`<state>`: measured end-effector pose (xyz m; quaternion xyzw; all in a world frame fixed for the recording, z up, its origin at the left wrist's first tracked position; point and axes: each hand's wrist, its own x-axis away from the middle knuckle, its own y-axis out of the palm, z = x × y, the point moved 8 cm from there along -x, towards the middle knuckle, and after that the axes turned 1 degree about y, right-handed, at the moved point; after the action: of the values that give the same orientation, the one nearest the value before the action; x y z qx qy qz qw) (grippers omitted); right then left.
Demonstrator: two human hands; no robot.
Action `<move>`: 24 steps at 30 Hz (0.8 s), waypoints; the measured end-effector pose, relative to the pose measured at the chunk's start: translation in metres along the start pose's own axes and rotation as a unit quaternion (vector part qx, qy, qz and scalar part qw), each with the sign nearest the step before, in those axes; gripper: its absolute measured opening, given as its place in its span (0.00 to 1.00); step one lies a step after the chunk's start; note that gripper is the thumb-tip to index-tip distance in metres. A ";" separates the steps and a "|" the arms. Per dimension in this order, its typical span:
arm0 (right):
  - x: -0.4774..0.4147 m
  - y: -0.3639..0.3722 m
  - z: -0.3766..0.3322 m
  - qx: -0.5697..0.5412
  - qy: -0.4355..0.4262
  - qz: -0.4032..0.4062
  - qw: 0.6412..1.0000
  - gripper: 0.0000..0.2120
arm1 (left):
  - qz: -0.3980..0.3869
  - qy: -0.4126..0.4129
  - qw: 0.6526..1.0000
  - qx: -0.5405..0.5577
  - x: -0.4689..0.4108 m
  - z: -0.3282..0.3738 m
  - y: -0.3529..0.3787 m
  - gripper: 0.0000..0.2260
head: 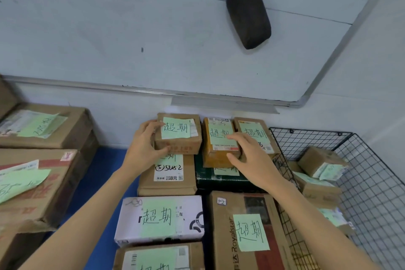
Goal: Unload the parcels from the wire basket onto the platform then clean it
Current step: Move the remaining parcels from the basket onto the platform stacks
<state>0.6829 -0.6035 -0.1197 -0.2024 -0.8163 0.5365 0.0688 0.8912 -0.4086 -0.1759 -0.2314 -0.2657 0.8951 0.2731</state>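
Observation:
Several cardboard parcels with green notes lie stacked on the blue platform [105,173]. My left hand [144,144] grips the left side of a small brown parcel [178,136] that sits on top of a larger box. My right hand [249,155] holds the yellow-taped parcel [219,144] beside it, fingers over its top and thumb at its front. At the right stands the black wire basket [370,182], with a few small parcels [320,162] still inside.
Large cardboard boxes [39,173] are piled at the left. A white parcel [160,219] and a Royalstar box [247,230] lie in front. A whiteboard [153,39] with a dark eraser [248,15] hangs on the wall behind.

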 end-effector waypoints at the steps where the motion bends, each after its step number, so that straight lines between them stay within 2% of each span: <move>1: 0.002 -0.002 0.001 0.014 0.001 -0.001 1.000 0.23 | 0.000 -0.002 1.000 -0.013 0.000 0.001 -0.001 0.29; 6: 0.017 -0.016 0.012 0.077 0.030 -0.006 0.997 0.27 | 0.032 0.033 0.991 -0.123 0.011 0.025 -0.013 0.27; 11: 0.039 -0.035 0.028 0.119 0.046 -0.002 0.992 0.30 | 0.032 0.085 0.966 -0.244 0.026 0.074 -0.004 0.30; 17: 0.084 -0.074 0.060 0.155 0.068 0.011 0.986 0.32 | 0.010 0.112 0.947 -0.301 0.046 0.137 0.027 0.31; 24: 0.168 -0.126 0.137 0.161 0.097 0.029 0.982 0.32 | -0.011 0.122 0.929 -0.350 0.089 0.224 0.086 0.35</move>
<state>0.4525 -0.6947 -0.0797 -0.2631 -0.7024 0.6408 0.1638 0.6677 -0.4935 -0.0834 -0.4170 -0.5292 0.7069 0.2152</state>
